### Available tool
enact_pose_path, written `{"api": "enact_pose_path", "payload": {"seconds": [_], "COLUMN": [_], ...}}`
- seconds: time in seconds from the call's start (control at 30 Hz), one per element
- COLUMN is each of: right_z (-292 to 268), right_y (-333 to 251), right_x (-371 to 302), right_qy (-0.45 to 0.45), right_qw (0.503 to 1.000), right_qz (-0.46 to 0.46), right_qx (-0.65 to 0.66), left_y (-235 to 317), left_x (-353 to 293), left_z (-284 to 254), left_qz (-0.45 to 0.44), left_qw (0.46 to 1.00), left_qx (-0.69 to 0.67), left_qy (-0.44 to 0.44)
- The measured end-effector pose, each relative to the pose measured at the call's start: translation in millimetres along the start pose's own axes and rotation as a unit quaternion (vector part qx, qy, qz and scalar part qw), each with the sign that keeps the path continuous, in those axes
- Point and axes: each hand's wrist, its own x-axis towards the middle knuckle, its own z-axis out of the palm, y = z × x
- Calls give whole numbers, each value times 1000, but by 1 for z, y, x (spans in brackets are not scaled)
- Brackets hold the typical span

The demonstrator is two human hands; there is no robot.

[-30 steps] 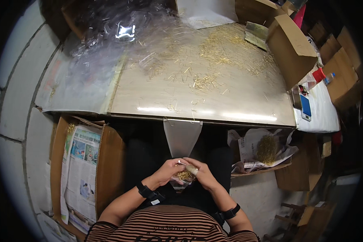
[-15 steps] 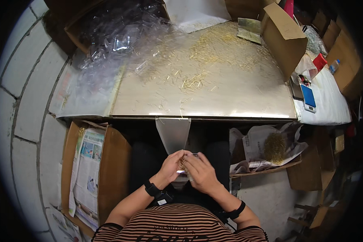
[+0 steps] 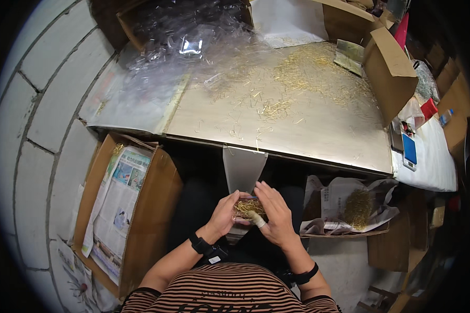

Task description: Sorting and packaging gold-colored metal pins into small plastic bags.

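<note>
Head view, looking down at my lap. Both my hands sit together below the table edge, closed around a small clear plastic box (image 3: 247,207) packed with thin yellow-gold pins. My left hand (image 3: 225,214) cups the box from the left side, fingers curled under and around it. My right hand (image 3: 274,215) covers the right side, fingers spread over the top, thumb wrapped in white tape pressing near the lid. Box lid state: hard to tell, my fingers cover most of it. Black bands on both wrists.

Just above the hands, a grey metal chute (image 3: 243,168) hangs down from the front edge of the metal table (image 3: 318,136). Tabletop has loose gold pins (image 3: 304,73) scattered over it, densest toward the far right. Heap of empty clear plastic boxes (image 3: 190,44) at the far left of the table, spilling out of a carton.

Left of my legs, an open cardboard box (image 3: 156,208) lined with newspaper. Right of my legs, another carton with paper and a clump of gold pins (image 3: 357,207). Brown cardboard box (image 3: 394,73) stands at the table's right end, a small scale (image 3: 408,151) just beyond it.
</note>
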Motion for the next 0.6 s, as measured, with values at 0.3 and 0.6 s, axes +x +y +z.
{"api": "enact_pose_path", "payload": {"seconds": [0.3,0.6], "right_z": [34,8], "right_y": [-2,36], "right_x": [3,127], "right_qy": [-119,67], "right_qw": [990,986], "right_qz": [-40,85], "right_qx": [-69,-126], "left_y": [7,14], "left_x": [16,8], "left_z": [-38,-118], "left_qz": [26,-90], "left_qw": [999,993], "left_qx": [-33,79], "left_qy": [-7,14]}}
